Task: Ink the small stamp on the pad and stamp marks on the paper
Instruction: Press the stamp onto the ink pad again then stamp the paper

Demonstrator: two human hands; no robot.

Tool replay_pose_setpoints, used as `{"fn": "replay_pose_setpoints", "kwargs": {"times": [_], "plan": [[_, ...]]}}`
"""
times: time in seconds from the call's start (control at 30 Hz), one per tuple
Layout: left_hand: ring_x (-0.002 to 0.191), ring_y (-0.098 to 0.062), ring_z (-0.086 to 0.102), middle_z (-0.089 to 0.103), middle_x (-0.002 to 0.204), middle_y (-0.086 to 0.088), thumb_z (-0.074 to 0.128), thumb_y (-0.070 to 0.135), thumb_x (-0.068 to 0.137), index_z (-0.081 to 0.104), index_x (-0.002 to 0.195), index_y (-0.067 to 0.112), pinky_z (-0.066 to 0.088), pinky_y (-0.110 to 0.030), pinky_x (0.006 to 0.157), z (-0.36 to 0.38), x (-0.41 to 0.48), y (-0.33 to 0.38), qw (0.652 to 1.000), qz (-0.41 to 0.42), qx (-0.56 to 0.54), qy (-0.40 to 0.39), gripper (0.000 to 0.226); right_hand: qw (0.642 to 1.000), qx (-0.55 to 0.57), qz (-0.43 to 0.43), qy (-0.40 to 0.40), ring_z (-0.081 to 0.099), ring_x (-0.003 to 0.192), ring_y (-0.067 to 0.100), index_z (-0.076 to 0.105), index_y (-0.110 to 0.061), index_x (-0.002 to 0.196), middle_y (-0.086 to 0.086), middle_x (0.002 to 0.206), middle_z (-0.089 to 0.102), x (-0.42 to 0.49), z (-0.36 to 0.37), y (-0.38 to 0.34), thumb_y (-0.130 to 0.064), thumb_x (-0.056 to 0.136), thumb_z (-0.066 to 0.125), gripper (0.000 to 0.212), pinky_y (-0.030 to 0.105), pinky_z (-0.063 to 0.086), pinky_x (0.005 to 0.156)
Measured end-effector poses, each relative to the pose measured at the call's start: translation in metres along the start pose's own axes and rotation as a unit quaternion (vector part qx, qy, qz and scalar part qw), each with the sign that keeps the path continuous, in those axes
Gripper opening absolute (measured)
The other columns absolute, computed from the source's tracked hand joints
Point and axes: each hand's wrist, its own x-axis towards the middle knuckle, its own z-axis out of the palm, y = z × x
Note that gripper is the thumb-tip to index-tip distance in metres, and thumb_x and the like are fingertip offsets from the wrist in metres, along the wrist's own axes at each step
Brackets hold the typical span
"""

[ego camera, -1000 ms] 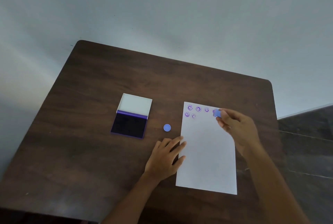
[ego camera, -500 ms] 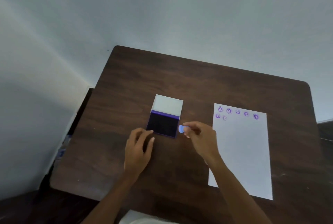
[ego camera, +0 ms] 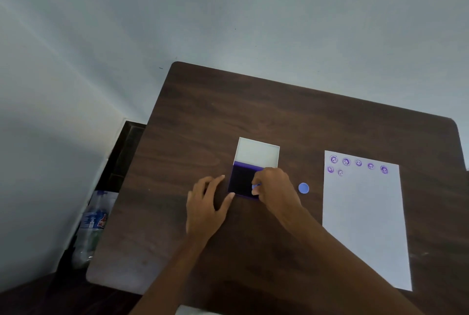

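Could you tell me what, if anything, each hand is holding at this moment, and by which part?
The right hand pinches the small blue stamp by its upper body, over the ink pad. The left hand holds nothing; it rests beside the pad.

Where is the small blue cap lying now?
The blue cap lies on the table, between the ink pad and the paper.

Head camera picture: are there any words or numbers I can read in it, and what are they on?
No words or numbers can be read.
Bottle label, beside the table: blue and red print, too blurred to read.
Stamped marks on the paper: round purple pictures like little faces, no letters.
Ink pad, blue cap: no writing visible.
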Motion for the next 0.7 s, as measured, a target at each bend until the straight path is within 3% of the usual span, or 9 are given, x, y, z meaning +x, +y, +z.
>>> {"fn": "replay_pose_setpoints", "kwargs": {"times": [0.17, 0.37, 0.57, 0.7], "plan": [[0.099, -0.017, 0.054, 0.056, 0.121, -0.002, 0.057, 0.071, 0.079, 0.053, 0.141, 0.028, 0.046, -0.037, 0.08, 0.005, 0.001, -0.007, 0.994, 0.061, 0.086, -0.028, 0.075, 0.999, -0.009, 0.036, -0.03, 0.065, 0.094, 0.027, 0.076, -0.009, 0.096, 0.012, 0.105, 0.07, 0.022, -0.012, -0.006, -0.011, 0.074, 0.079, 0.023, 0.04, 0.057, 0.085], [0.094, -0.015, 0.048, 0.049, 0.122, 0.0, 0.044, 0.072, 0.085, 0.051, 0.142, 0.033, 0.036, -0.031, 0.075, 0.016, 0.005, -0.012, 0.988, 0.08, 0.129, -0.02, 0.069, 0.995, 0.012, 0.079, -0.057, 0.066, 0.095, 0.021, 0.077, -0.013, 0.098, 0.007, 0.103, 0.073, 0.036, -0.007, 0.003, -0.016, 0.074, 0.08, 0.025, 0.033, 0.056, 0.087], [0.094, -0.015, 0.049, 0.052, 0.12, -0.001, 0.046, 0.069, 0.085, 0.053, 0.142, 0.031, 0.041, -0.034, 0.075, 0.006, 0.005, -0.004, 0.988, 0.075, 0.123, -0.046, 0.069, 0.996, 0.034, 0.084, -0.014, 0.066, 0.092, 0.022, 0.078, -0.013, 0.093, 0.009, 0.098, 0.073, 0.026, -0.008, -0.003, -0.014, 0.068, 0.085, 0.025, 0.036, 0.058, 0.083], [0.098, -0.02, 0.054, 0.054, 0.121, -0.004, 0.035, 0.072, 0.089, 0.051, 0.144, 0.028, 0.044, -0.037, 0.077, -0.001, 0.003, 0.002, 0.986, 0.065, 0.139, -0.065, 0.073, 0.995, 0.068, 0.076, 0.022, 0.065, 0.096, 0.021, 0.078, -0.014, 0.092, 0.008, 0.098, 0.073, 0.016, -0.008, -0.003, -0.015, 0.069, 0.085, 0.024, 0.031, 0.054, 0.08]]}}
